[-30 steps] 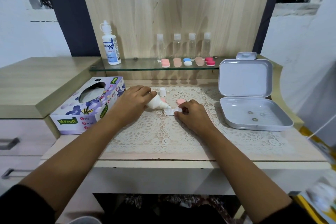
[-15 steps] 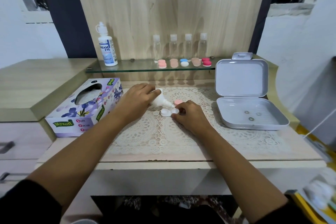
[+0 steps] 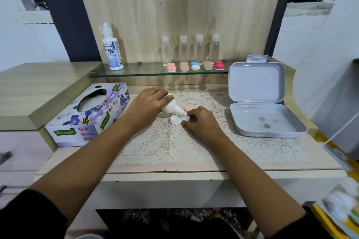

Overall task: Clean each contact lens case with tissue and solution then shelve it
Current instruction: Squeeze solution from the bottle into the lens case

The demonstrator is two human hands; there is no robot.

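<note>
My left hand point(image 3: 149, 106) is wrapped round the small white bottle point(image 3: 172, 107), tipped so its long axis slants down to my right, the nozzle just above the right-hand well of the white lens case point(image 3: 175, 119). The case lies flat, its two wells side by side, between my hands. My right hand point(image 3: 202, 122) pinches the case's right end with curled fingertips, steadying it. A pink cap point(image 3: 188, 108) sits just behind the case. The tissue box point(image 3: 87, 118) is well left of the case, so I judge my left hand the nearer for fetching tissue
</note>
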